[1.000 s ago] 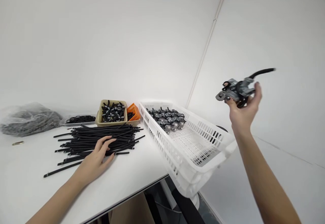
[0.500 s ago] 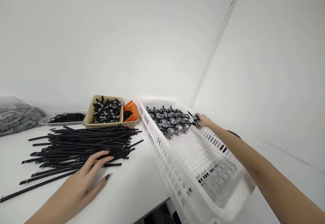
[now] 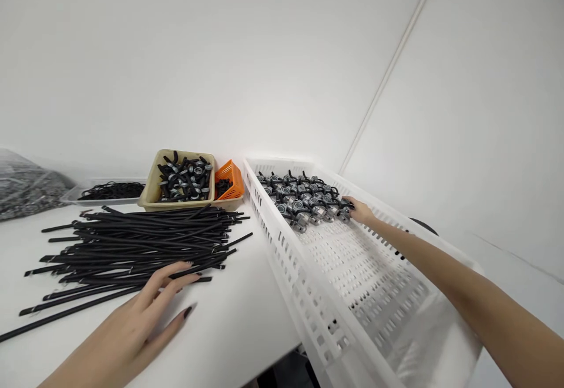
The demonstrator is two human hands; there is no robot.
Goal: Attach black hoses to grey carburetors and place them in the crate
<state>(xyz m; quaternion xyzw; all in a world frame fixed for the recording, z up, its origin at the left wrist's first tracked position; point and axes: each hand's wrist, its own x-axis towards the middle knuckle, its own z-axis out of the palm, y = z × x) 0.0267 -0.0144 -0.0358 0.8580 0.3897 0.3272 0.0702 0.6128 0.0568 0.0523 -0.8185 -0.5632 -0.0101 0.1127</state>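
Observation:
My right hand [image 3: 362, 211] reaches into the white slotted crate [image 3: 304, 265], fingers closed around a silver metal part with a short black hose [image 3: 346, 205]. That part sits low in the crate at the right end of the front row of similar metal parts [image 3: 297, 194]. My fingers partly cover it. My left hand [image 3: 150, 306] rests with fingers apart on the near edge of a pile of long black rubber tubes [image 3: 150, 241], gripping none of them.
Behind the tubes stand a beige bin [image 3: 150, 185] of metal-and-black pieces, an orange basket [image 3: 235, 179] with small black parts, and a clear tray [image 3: 74, 196] of black rings or cords. A plastic bag [image 3: 26, 185] of grey pieces lies far left. The white table [image 3: 247, 306] ends beside the crate.
My right hand has lowered the metal part from near the crate's right wall to the end of the front row. My left hand stays on the tubes. The view has shifted slightly.

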